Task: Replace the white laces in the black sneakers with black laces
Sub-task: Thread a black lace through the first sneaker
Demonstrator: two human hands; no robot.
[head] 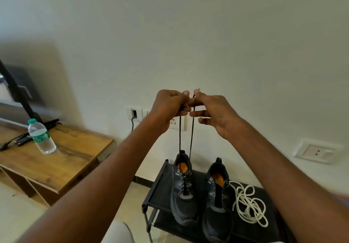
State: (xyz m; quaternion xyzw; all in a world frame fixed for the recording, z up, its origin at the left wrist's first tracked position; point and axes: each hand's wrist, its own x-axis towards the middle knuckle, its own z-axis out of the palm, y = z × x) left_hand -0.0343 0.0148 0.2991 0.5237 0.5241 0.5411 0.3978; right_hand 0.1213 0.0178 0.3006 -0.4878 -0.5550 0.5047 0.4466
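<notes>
Overhead, both hands pinch black lace [191,138] ends: left hand [171,108], right hand [213,112]; laced sneaker [183,189] below.

A plain off-white painted wall [188,25] fills the background, carrying white switch and socket plates [317,153]. At left stands a brown wood-grain counter [71,159] bearing a clear plastic water bottle [41,137]. The pale tiled floor [17,214] lies below.
</notes>
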